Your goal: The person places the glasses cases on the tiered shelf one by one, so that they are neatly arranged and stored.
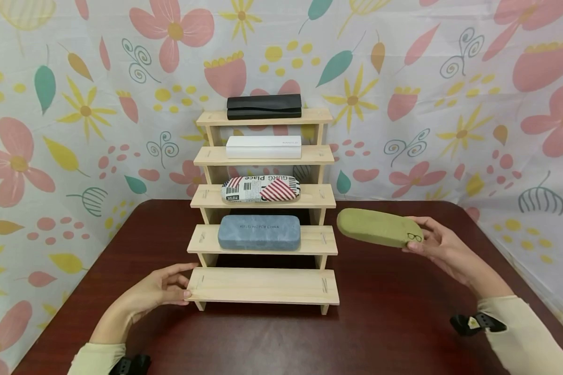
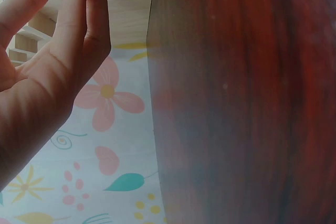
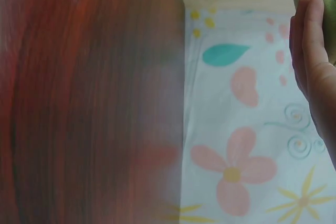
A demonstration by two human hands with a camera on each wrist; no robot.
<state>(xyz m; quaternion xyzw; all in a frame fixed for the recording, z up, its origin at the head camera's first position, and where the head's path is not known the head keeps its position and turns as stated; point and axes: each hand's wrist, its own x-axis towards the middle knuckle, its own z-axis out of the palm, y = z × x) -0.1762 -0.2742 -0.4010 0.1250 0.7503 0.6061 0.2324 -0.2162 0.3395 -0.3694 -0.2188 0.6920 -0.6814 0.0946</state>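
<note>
A green glasses case (image 1: 375, 227) with a small glasses drawing on its right end is held up in my right hand (image 1: 438, 247), which grips that end between thumb and fingers. It hangs above the table, just right of a stepped wooden display rack (image 1: 262, 285). My left hand (image 1: 155, 290) holds the left end of the rack's bottom step, thumb at the front corner and index finger at the back corner. On the step above lies a blue glasses case (image 1: 259, 232). In the right wrist view, part of the green case shows beside the fingers (image 3: 314, 30).
Higher on the rack sit a newsprint-patterned case (image 1: 260, 188), a white case (image 1: 264, 147) and, on top, a black case (image 1: 264, 107). The rack stands on a dark red-brown table (image 1: 394, 323). A flower-print cloth (image 1: 427, 104) hangs behind.
</note>
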